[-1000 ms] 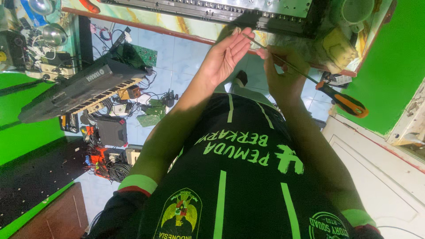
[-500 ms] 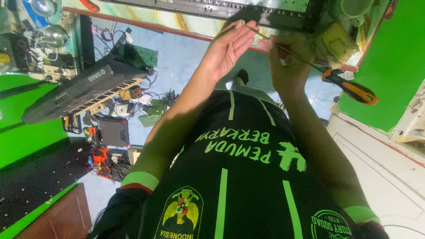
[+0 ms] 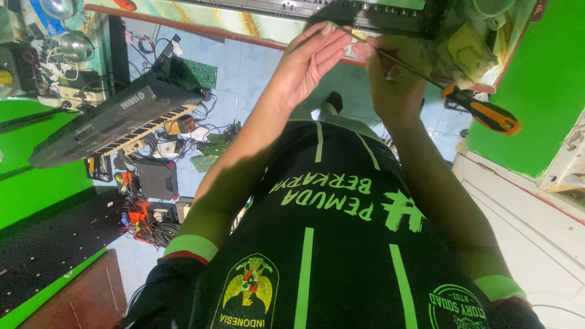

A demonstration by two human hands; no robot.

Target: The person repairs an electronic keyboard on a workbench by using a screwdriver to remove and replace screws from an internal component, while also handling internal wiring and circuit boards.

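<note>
My right hand (image 3: 393, 76) is closed around the thin metal shaft of a screwdriver (image 3: 484, 114). Its orange and black handle sticks out to the right, below the hand. The shaft runs up and left to my left hand (image 3: 308, 61), whose thumb and fingertips pinch together at the tip. Both hands are raised against the edge of a long black device (image 3: 378, 15) lying across the top of the view. Whether something small sits between the left fingertips is hidden. My black shirt with green stripes fills the lower frame.
On the tiled floor at left, a black electronic keyboard (image 3: 116, 122) lies tilted among cables, a green circuit board (image 3: 202, 73) and small boxes (image 3: 155, 180). A pale yellow part (image 3: 469, 49) sits right of my hands. Green walls stand on both sides, with a white panel (image 3: 536, 225) at right.
Both hands stayed together at the black device's edge. The screwdriver handle has swung a little further right and down, and the shaft tip now sits between my left fingertips.
</note>
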